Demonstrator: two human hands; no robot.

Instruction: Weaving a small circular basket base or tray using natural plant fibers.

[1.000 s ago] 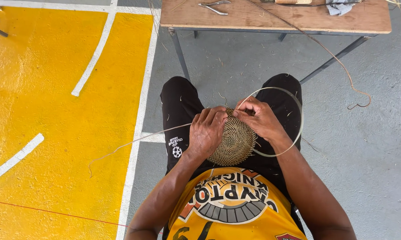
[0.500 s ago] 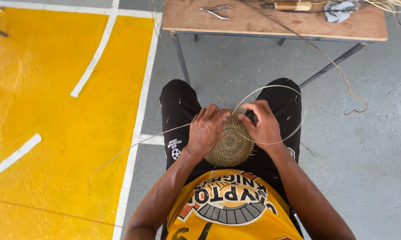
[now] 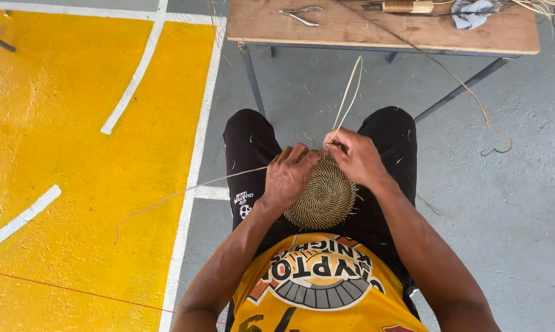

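A round coiled woven disc [image 3: 324, 195] of tan fibre rests on my lap, over black shorts. My left hand [image 3: 290, 175] grips the disc's upper left edge. My right hand [image 3: 354, 157] pinches a thin pale strand [image 3: 349, 95] at the disc's top edge; the strand stands up in a narrow loop toward the table. A longer fibre [image 3: 185, 192] trails from under my left hand out across the floor to the left.
A wooden table [image 3: 351, 31] on metal legs stands just ahead, with pliers [image 3: 299, 15], a wooden-handled tool [image 3: 406, 7] and a grey cloth [image 3: 472, 13] on it. A loose strand [image 3: 474, 98] hangs from it to the grey floor. Yellow painted floor with white lines [image 3: 136, 74] lies at left.
The wide strand loop around my right hand has been pulled tight into a narrow upright loop. My right hand has shifted to the disc's top edge. The camera has moved closer.
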